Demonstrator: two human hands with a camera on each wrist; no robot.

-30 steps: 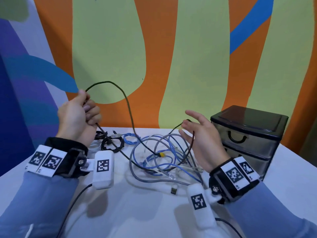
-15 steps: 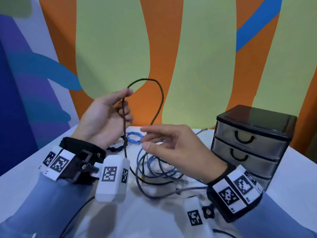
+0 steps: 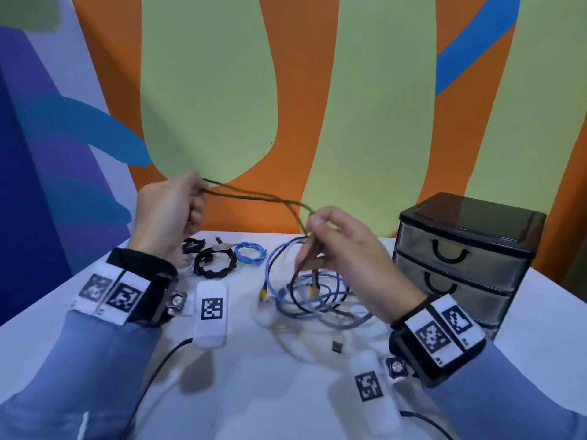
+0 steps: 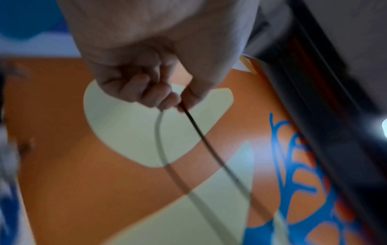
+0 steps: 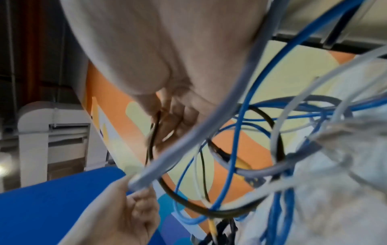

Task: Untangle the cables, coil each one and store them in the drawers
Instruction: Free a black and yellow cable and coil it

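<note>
I am holding one dark braided cable (image 3: 254,195) up in the middle of the frame with both hands. My left hand (image 3: 168,214), at centre left, is keeping its grip curled tight, thumb and fingers pinching two strands of that cable where they leave the fist side by side. My right hand (image 3: 346,249), at centre right, is pinching the same cable between thumb and forefinger, its other fingers bent loosely under; the cable is dropping from there into the tangle (image 3: 314,296) lying on the white desk (image 3: 254,392) just below. In that tangle I am counting at least one blue cable, one grey cable and the black one looping through; blur is keeping me from an exact count. Two coiled cables are lying apart from it at upper centre left: a black coil (image 3: 216,265) and a small blue coil (image 3: 251,250) just beside it. The black drawer unit (image 3: 470,223) is standing at centre right, showing three translucent drawers, all closed, two with visible black handles.
</note>
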